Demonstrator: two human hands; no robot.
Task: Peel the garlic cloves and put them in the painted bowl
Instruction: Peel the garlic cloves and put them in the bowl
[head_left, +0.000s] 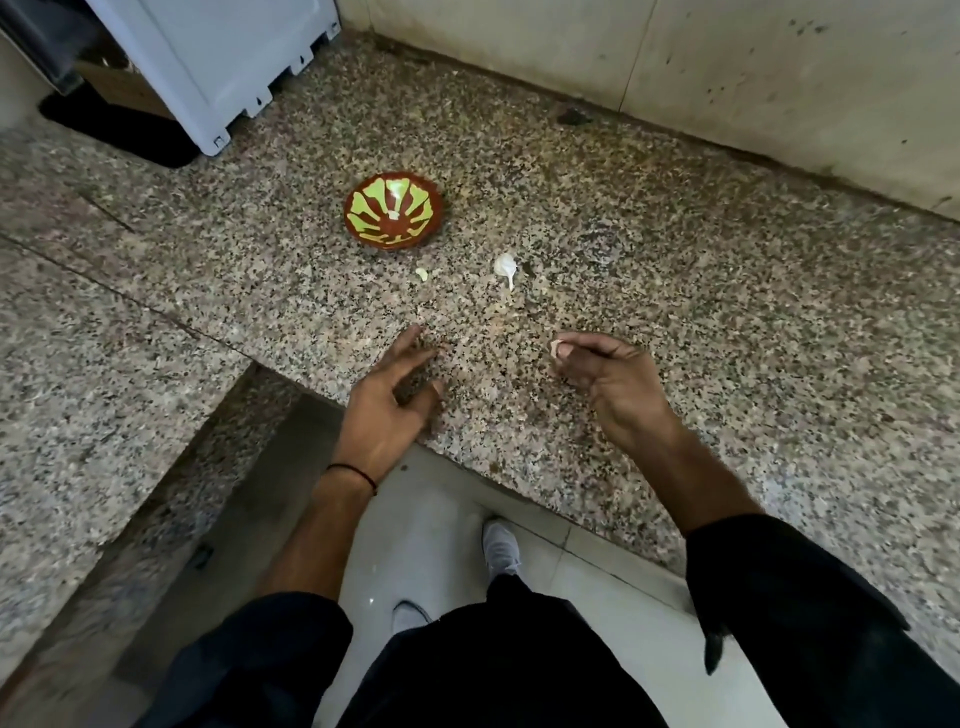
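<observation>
Dark sleeves (789, 587); left hand (384, 410) slack; garlic clove (556, 347) pinched in right hand (608, 379)

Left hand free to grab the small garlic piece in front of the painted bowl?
Probably yes. The left hand is open and empty; only bare counter lies between it and the garlic piece. The painted bowl sits beyond, out of the way.

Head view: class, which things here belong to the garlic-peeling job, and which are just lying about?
Job: bowl; clove pinched in right hand; loose clove near the bowl; white garlic piece; left hand, open.
Lying about: white box; black mat.
</observation>
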